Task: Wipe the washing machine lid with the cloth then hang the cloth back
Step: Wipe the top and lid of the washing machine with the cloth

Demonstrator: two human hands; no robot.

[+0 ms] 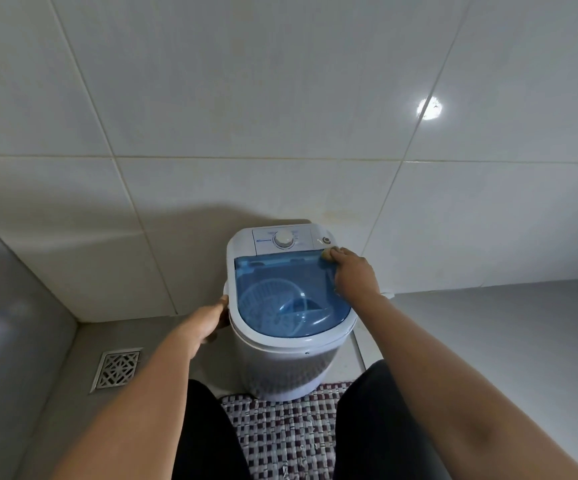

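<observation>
A small white washing machine stands on the floor against the tiled wall. Its clear blue lid is closed, with the drum showing through. My right hand rests on the lid's far right corner, fingers pressed on a small yellowish cloth that mostly hides under them. At the machine's left side, my left hand grips the side handle. Behind the lid sits the control panel with a white dial.
A metal floor drain lies to the left. In front of the machine a checked woven mat lies between my dark-clad legs. The tiled wall rises right behind the machine. Grey floor extends to the right.
</observation>
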